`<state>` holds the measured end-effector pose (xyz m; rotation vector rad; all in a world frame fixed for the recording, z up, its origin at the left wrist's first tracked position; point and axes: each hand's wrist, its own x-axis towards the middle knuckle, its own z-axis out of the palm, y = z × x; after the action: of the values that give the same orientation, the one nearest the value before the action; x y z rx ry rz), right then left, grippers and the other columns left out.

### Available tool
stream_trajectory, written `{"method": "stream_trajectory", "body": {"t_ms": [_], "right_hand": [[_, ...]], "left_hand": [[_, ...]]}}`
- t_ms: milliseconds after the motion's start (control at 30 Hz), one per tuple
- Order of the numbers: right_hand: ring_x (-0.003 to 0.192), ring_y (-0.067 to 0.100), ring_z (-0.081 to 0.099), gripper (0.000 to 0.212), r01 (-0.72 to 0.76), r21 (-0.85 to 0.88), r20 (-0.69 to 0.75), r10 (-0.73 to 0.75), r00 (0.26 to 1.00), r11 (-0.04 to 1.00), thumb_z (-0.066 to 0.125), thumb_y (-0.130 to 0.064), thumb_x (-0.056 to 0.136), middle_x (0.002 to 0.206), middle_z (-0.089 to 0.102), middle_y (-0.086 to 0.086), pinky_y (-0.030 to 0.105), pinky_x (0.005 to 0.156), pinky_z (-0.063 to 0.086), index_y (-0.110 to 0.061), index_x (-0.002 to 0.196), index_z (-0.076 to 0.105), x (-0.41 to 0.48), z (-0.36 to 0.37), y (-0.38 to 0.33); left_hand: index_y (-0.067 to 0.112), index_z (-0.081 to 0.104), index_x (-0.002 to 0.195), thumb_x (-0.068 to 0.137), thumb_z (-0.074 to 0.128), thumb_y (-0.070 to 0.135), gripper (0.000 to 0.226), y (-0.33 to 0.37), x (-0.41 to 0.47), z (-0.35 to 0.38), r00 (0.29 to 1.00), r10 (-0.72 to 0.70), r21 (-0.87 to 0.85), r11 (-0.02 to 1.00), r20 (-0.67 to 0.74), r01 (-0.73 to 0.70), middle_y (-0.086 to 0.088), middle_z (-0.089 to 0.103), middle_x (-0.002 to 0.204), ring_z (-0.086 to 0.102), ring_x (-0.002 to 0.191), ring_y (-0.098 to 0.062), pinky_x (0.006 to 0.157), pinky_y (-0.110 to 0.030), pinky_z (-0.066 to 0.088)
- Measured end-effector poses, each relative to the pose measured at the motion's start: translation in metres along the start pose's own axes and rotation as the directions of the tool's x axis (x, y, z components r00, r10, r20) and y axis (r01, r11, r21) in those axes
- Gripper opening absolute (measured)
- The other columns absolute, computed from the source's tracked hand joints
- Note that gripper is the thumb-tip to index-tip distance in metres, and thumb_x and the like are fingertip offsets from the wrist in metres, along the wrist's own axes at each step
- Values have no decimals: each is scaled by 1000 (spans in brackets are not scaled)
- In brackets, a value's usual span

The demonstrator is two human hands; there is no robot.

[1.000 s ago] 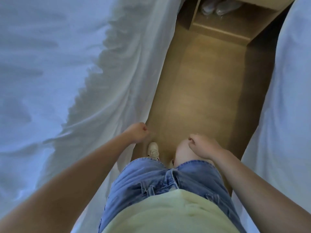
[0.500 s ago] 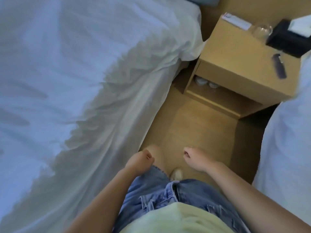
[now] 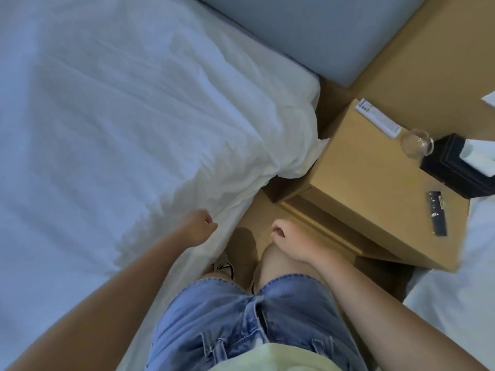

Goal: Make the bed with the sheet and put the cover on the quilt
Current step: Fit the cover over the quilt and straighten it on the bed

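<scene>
Sheet [image 3: 139, 124] rumpled, black box [image 3: 447, 167] on nightstand [image 3: 359, 180], perhaps holding tissues [image 3: 480, 158]

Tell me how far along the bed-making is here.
Done: the sheet is spread out fairly flat on top. In hand: the left hand, fingers curled, is at its hanging edge; a grip is not certain. The right hand holds nothing. Left: the side hangs loose, the corner by the nightstand is bunched, and no quilt covering is in view.
</scene>
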<state>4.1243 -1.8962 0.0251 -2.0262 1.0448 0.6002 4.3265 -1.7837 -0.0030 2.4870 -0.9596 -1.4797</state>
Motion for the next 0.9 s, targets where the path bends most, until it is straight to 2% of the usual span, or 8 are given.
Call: {"method": "stream_trajectory", "body": {"t_ms": [133,233,367,500,600,667,800,900], "right_hand": [[96,18,55,21,25,45,-100,-20,995,999,46,-21,96,105,55,1,31,80,45,-10,108,59,70,-70,1],[102,22,54,23,25,57,-189,-13,982,998,43,-19,97,110,53,6,33,85,45,-6,108,59,142,-126,18],[117,22,46,32,-6,99,-270,33,962,995,42,-18,97,130,44,7,30,94,40,-6,125,51,241,-188,41],[126,26,39,42,-65,180,-303,118,946,981,51,-24,94,137,39,11,33,101,35,-7,132,45,323,-227,60],[131,27,36,71,-124,240,-341,203,918,963,64,-42,84,142,38,9,39,106,33,-9,140,35,371,-251,70],[130,25,41,86,-164,275,-241,233,942,947,68,-55,75,141,43,5,44,107,35,-14,142,32,392,-258,73],[97,20,64,49,-102,323,30,97,995,941,68,-49,78,103,67,0,40,87,52,-14,112,61,399,-264,58],[84,16,64,32,27,350,27,-39,999,936,64,-41,84,91,68,0,34,79,51,-13,100,64,391,-273,50]], "left_hand": [[12,43,135,94,49,33,46,54,62,-47,988,-4,7,1000,-153,5,-10,47,135,48,119,-28,96,-37,41],[16,31,142,91,52,43,61,98,109,-68,961,11,95,995,-278,16,-7,38,142,40,126,-27,99,-41,38],[17,27,142,88,50,56,71,156,173,-72,970,-1,164,986,-241,42,-5,34,144,36,128,-26,97,-39,35],[12,27,142,86,45,65,79,212,236,-81,956,-169,-52,986,-238,161,-9,38,140,39,126,-28,98,-41,37],[8,35,135,82,47,68,81,241,281,-96,918,-295,-259,939,-263,228,-11,43,132,47,119,-31,94,-39,40],[5,39,130,82,46,69,80,255,305,-105,892,-360,-311,911,-272,272,-11,47,128,51,116,-31,92,-38,40],[5,55,107,81,46,70,71,266,339,-122,876,-425,-466,838,-229,285,-5,62,97,59,92,-27,74,-33,43],[3,61,90,91,44,52,52,258,344,-131,900,-378,-541,815,-219,210,-10,64,81,60,80,-28,74,-34,48]]}}
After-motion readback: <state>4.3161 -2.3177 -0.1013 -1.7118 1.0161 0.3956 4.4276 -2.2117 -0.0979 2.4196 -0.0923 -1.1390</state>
